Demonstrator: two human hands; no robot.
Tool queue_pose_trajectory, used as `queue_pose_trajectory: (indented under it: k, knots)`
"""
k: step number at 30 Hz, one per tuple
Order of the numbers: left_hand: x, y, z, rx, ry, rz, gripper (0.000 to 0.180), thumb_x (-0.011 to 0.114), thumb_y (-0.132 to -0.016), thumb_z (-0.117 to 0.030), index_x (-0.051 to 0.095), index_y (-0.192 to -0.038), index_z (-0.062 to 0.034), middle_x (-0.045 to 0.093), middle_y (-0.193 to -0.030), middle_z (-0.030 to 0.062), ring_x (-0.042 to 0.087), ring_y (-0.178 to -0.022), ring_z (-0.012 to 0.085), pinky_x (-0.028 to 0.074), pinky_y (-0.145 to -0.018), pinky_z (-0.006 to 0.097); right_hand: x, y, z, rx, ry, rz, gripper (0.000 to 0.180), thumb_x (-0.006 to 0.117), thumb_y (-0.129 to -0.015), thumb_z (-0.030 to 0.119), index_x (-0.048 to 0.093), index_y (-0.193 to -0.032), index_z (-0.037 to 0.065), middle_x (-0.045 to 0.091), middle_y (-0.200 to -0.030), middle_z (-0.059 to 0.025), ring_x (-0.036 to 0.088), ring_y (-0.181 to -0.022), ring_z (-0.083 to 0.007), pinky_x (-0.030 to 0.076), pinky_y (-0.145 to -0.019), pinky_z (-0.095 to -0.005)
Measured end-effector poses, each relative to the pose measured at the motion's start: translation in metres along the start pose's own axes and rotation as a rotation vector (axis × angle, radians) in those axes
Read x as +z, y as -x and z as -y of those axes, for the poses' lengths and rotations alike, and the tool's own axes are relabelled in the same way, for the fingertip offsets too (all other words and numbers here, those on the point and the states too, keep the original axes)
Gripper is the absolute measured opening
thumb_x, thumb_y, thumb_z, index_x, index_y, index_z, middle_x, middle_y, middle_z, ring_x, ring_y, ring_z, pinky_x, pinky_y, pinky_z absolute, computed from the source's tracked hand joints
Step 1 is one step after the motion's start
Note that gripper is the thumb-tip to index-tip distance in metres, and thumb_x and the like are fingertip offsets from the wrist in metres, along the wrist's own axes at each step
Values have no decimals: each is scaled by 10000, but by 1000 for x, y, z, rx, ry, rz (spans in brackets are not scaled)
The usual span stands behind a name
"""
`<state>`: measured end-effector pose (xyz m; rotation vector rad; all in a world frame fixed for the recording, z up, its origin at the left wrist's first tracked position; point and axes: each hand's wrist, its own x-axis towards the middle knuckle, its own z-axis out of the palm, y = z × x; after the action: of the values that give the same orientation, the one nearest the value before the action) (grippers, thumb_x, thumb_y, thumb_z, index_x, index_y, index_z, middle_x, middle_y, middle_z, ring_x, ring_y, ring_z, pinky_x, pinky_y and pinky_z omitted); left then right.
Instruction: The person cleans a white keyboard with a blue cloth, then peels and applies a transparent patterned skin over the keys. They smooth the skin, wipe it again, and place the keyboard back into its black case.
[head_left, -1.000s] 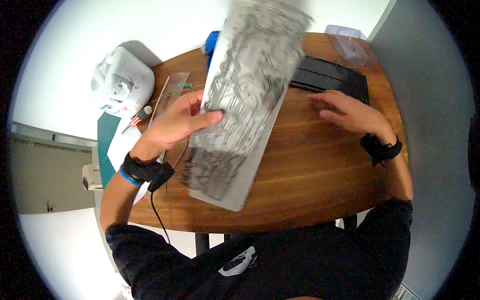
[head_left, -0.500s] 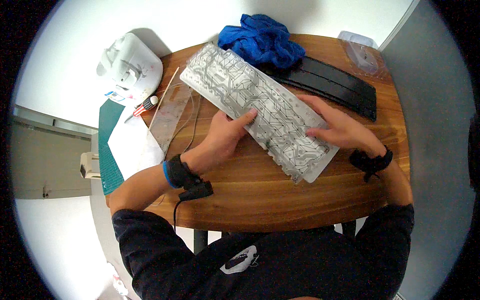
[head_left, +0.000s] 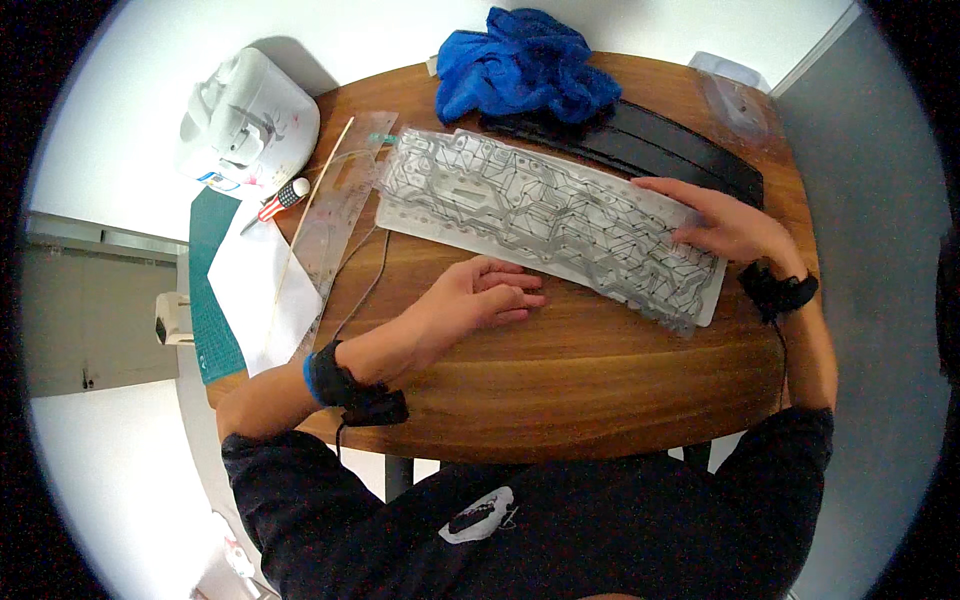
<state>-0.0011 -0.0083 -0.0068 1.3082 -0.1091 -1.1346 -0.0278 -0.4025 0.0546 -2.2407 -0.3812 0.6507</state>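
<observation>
A brown wooden table with a curved edge, seen from above, fills most of the view. Facing it is a person in a black shirt. Across the middle of the table area is a long pale panel, slanting down toward the right, overlaid with a clear film of dark circuit lines; whether it rests on the wood or is held just above it, I cannot tell. Behind it is a long black case, partly covered at its left by a crumpled blue cloth. A white jug stands at far left. Near it, white paper overlaps a green mat. The right hand is clamped on the panel's right end, thumb across the face, fingers at the far edge. The left hand holds nothing, its fingers apart and loosely curled, just beside the panel's near edge. A clear plastic strip lies right of the paper. Smallest is a screwdriver with a striped red-and-white handle, at the paper's upper corner
</observation>
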Motion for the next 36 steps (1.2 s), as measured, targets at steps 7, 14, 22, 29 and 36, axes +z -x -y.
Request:
queue_pose_trajectory:
  k: [7,14,22,29,36]
  knots:
    - [-39,4,-29,396,-432,5,438,659,-1080,-54,492,-1481,-2,667,-1449,151,661,-1361,227,584,-1065,353,-16,-8,-15,-82,233,-65,831,702,-948,-79,441,-1689,189,554,-1634,-127,559,-1463,-290,459,-1198,-406]
    - [-82,27,-85,676,-1575,-302,759,866,-916,-173,494,-1576,-130,519,-1609,243,560,-1435,468,515,-1165,479,-23,-19,-17,-196,668,-162,713,753,-901,-45,564,-1565,132,580,-1437,-184,570,-1364,-401,468,-1191,-478]
    - [-105,18,-65,505,-1418,-234,932,914,-833,-171,446,-1638,-138,447,-1690,190,499,-1502,431,464,-1207,465,14,27,-1,-43,465,-184,1064,980,-706,127,474,-1641,169,455,-1616,-190,432,-1509,-422,408,-1256,-499]
    - [-97,14,-69,521,-1410,-306,884,933,-782,-126,525,-1565,-92,543,-1561,175,554,-1427,410,494,-1171,448,24,29,5,-69,572,-170,1162,1001,-631,88,471,-1657,213,410,-1660,-206,405,-1529,-451,400,-1269,-510]
    - [-86,30,-75,517,-1487,-350,772,914,-794,-94,593,-1497,-97,564,-1539,172,562,-1420,418,497,-1179,461,5,31,-1,-32,437,-112,1032,982,-650,56,572,-1589,186,472,-1617,-180,452,-1507,-416,429,-1250,-481]
